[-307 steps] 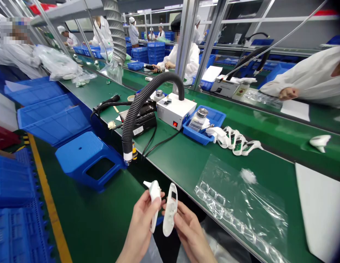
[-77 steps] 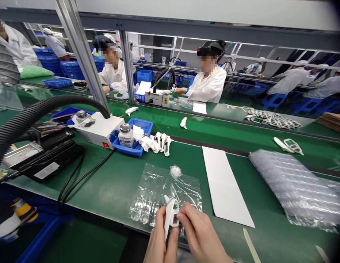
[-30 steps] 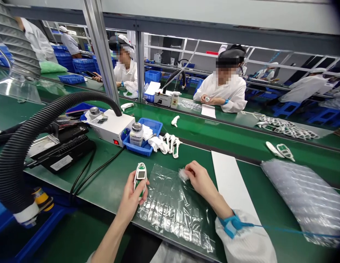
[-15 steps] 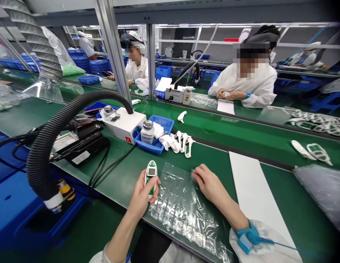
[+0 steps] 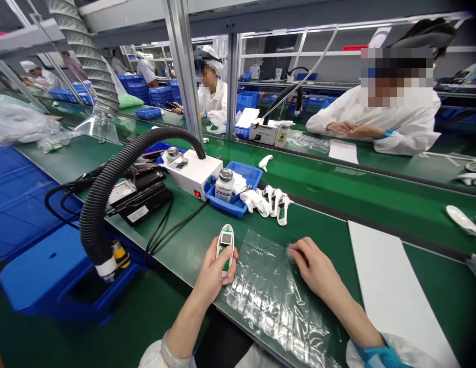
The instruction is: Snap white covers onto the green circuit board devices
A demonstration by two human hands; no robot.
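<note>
My left hand (image 5: 215, 266) is wrapped round a white oval device (image 5: 226, 240) with a small grey screen and green circuit board showing, held upright above the bench edge. My right hand (image 5: 309, 260) pinches the upper right edge of a clear plastic sheet (image 5: 261, 266), fingertips together; whether anything smaller is between them is hidden. The sheet lies on the green bench between my hands, with rows of small clear pieces along its lower part. Beyond it, several white device parts (image 5: 282, 210) lie beside crumpled white tissue (image 5: 256, 200).
A blue tray (image 5: 238, 208) holds a lidded jar (image 5: 224, 185). Left of it stand a white box (image 5: 195, 171) with a black hose (image 5: 103, 189) and a black device (image 5: 140, 202). A white board (image 5: 399, 286) lies right. Across the green belt (image 5: 337, 181) sits a person (image 5: 399, 112).
The whole view has shifted, so bench objects appear further right. Both hands keep their hold. The person across has brought their hands together lower, and the small white item there no longer shows.
</note>
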